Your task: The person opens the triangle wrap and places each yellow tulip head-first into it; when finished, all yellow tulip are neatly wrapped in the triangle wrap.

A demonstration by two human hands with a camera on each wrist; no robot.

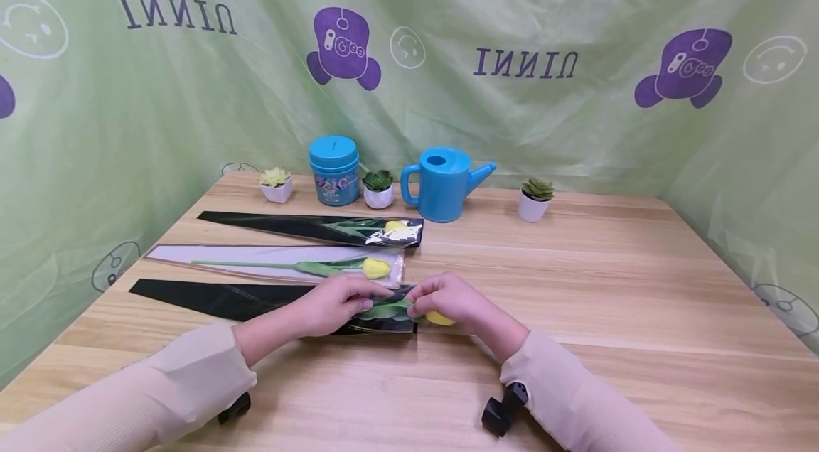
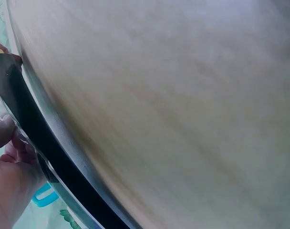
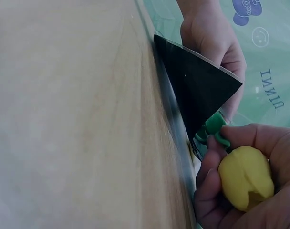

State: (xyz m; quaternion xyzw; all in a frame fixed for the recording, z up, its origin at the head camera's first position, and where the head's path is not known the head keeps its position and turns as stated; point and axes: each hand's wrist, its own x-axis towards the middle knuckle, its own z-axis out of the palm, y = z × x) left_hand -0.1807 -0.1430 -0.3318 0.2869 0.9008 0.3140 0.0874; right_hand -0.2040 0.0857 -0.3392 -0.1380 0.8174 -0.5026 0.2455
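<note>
My right hand (image 1: 448,298) pinches a yellow tulip (image 3: 246,176) by its green stem and leaves just below the bloom. The tulip's leafy part lies inside the mouth of a black flower sleeve (image 1: 192,299) with a clear front, and the bloom sticks out past the sleeve's right end. My left hand (image 1: 333,304) grips the clear film at the sleeve's upper side near that mouth. From the right wrist view, the sleeve's black back (image 3: 192,78) tilts up off the table, with the green leaves showing at its edge. The stem's lower end is hidden.
Behind lie a white-backed sleeve (image 1: 243,255) and another black sleeve (image 1: 275,224), each with a yellow tulip. Along the back stand a blue canister (image 1: 335,171), a blue watering can (image 1: 441,185) and small potted succulents (image 1: 534,200). A green curtain (image 1: 576,132) surrounds the table.
</note>
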